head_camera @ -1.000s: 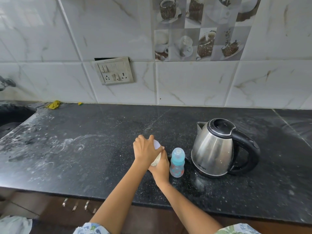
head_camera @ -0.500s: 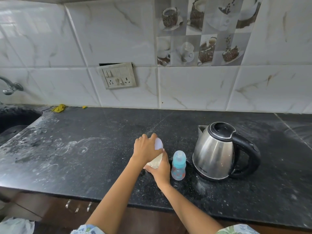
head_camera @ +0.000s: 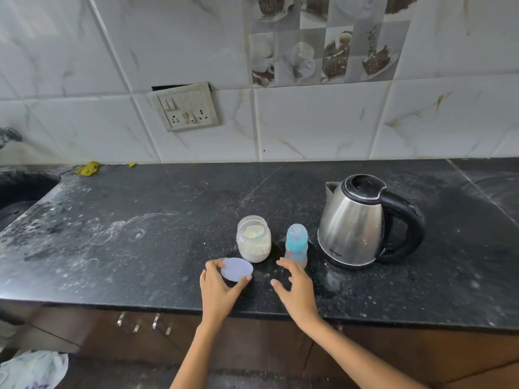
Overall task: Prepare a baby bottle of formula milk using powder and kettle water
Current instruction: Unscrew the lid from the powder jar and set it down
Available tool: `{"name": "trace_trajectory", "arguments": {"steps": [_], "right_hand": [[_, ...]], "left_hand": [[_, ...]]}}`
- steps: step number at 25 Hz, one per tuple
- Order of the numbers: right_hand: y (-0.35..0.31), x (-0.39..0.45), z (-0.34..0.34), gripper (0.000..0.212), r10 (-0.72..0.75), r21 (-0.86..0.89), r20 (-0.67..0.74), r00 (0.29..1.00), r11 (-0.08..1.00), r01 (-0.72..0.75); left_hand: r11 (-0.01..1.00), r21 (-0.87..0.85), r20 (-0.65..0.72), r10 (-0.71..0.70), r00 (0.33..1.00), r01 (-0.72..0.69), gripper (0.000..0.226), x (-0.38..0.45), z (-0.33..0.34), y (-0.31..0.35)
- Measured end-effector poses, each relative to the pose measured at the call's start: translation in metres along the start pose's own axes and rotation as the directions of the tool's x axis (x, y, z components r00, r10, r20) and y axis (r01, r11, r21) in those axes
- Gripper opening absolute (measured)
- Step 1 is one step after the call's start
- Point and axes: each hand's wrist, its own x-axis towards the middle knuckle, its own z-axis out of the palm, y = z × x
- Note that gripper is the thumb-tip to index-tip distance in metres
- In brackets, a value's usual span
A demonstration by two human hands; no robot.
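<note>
On the black speckled stone desk (head_camera: pixel 140 248) a small clear plastic jar of pale milk powder (head_camera: pixel 254 238) stands upright with its mouth uncovered. Just in front of it and slightly to the left, the left hand (head_camera: pixel 217 290) holds the jar's round pale lilac lid (head_camera: pixel 236 269): the thumb and the fingers (head_camera: pixel 214 265) curl around its rim, and the lid is tilted, low over the desk; whether it touches the surface cannot be told. The right hand (head_camera: pixel 295 290) hovers just in front of the small baby bottle with a blue cap and collar (head_camera: pixel 296 245), fingers spread and relaxed, grasping nothing; its fingertips lie near the bottle's base, though contact cannot be made out. The bottle stands upright between the jar and a stainless steel electric kettle with a black lid and handle (head_camera: pixel 362 223), which sits to the right with its spout toward the wall and its lid closed.

White smears and specks mark the desk to the left of the jar. At the far left lies the dark sink (head_camera: pixel 22 189), with a yellow scrap (head_camera: pixel 89 168) by the wall beside it. A grey switch and socket plate (head_camera: pixel 186 108) is set in the white marble-patterned tiles (head_camera: pixel 323 122), beside tiles printed with cups and desserts. Below the desk edge are brown cabinet fronts with metal handles (head_camera: pixel 144 322).
</note>
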Motion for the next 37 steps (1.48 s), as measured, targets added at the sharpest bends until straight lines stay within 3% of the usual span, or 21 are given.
{"name": "trace_trajectory", "arguments": {"steps": [4, 7, 9, 11, 14, 17, 21, 25, 30, 32, 35, 37], "right_hand": [[0.008, -0.008, -0.026, 0.026, 0.004, 0.055, -0.109, 0.994, 0.998, 0.002], [0.012, -0.006, -0.035, 0.029, 0.009, 0.072, -0.231, 0.973, 0.997, 0.008], [0.015, -0.001, -0.037, 0.042, 0.050, 0.072, -0.284, 0.958, 0.997, -0.031], [0.022, 0.007, -0.036, 0.063, 0.103, 0.083, -0.241, 0.965, 0.993, -0.085], [0.028, 0.019, -0.030, 0.080, 0.106, 0.117, -0.073, 0.992, 0.988, -0.097], [0.029, 0.034, -0.029, 0.066, 0.088, 0.172, 0.009, 0.996, 0.981, -0.088], [0.028, 0.049, -0.040, 0.049, 0.123, 0.271, 0.105, 0.987, 0.951, -0.148], [0.017, 0.054, -0.062, 0.051, 0.126, 0.407, 0.235, 0.964, 0.888, -0.215], [-0.001, 0.053, -0.053, 0.070, 0.142, 0.179, -0.123, 0.982, 0.977, -0.119], [-0.006, 0.057, -0.058, 0.066, 0.175, 0.184, -0.026, 0.984, 0.969, -0.168], [-0.006, 0.062, -0.077, 0.048, 0.208, 0.324, 0.301, 0.931, 0.896, -0.305], [-0.001, 0.065, -0.080, 0.058, 0.179, 0.296, 0.231, 0.956, 0.923, -0.245]], "left_hand": [[0.979, 0.192, 0.105, 0.048, 0.993, -0.067, 0.070, -0.007, 0.011, -0.026], [0.951, 0.273, 0.044, 0.141, 0.989, -0.147, 0.073, -0.013, 0.010, -0.012], [0.952, 0.207, -0.047, 0.239, 0.970, -0.225, 0.049, -0.020, 0.010, 0.013], [0.943, 0.100, -0.047, 0.323, 0.945, -0.317, 0.037, -0.024, 0.018, 0.039], [0.916, -0.039, 0.172, 0.401, 0.900, -0.400, 0.058, -0.009, 0.039, 0.066], [0.925, -0.148, 0.358, 0.380, 0.853, -0.350, 0.074, 0.016, 0.055, 0.088], [0.923, -0.227, 0.420, 0.380, 0.824, -0.310, 0.069, 0.045, 0.064, 0.099], [0.881, -0.466, 0.491, 0.338, 0.803, -0.086, 0.060, 0.067, 0.056, 0.103], [0.860, -0.476, 0.258, 0.338, 0.905, -0.186, 0.059, 0.055, 0.071, 0.126], [0.858, -0.482, 0.251, 0.332, 0.909, -0.181, 0.059, 0.058, 0.069, 0.127], [0.849, -0.517, 0.339, 0.326, 0.883, -0.115, 0.058, 0.074, 0.054, 0.122], [0.858, -0.501, 0.322, 0.308, 0.895, -0.115, 0.057, 0.073, 0.052, 0.123]]}}
